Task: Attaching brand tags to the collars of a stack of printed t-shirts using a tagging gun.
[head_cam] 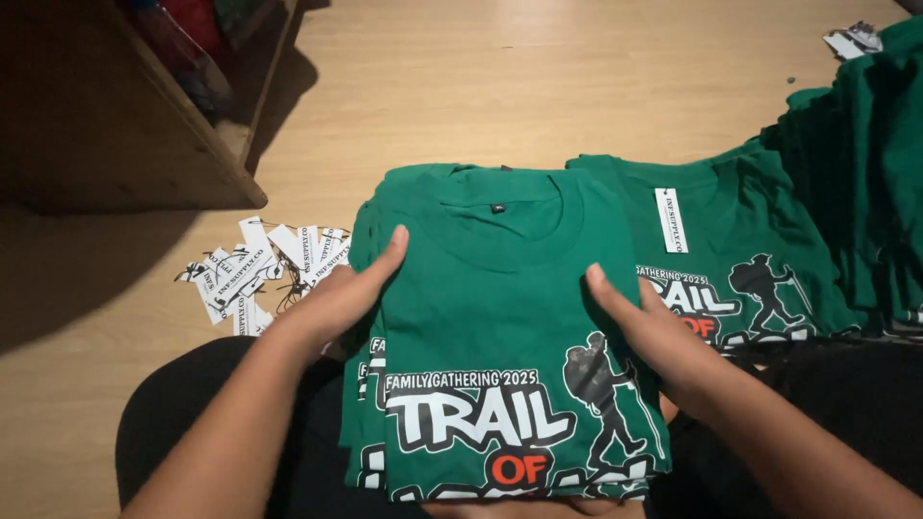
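A stack of folded green t-shirts (490,279) with white, black and red printing rests on my lap. My left hand (341,293) grips the stack's left edge, thumb lying on the top shirt. My right hand (644,327) grips the right edge, thumb on top as well. The top shirt shows a round collar with a small dark label. The fingers of both hands are hidden under the stack.
Another folded green t-shirt (740,240) with a white hang tag lies to the right, beside a tall pile of green shirts (865,163). Several loose white hang tags (255,274) lie on the wooden floor at left. A wooden shelf unit (125,106) stands at top left.
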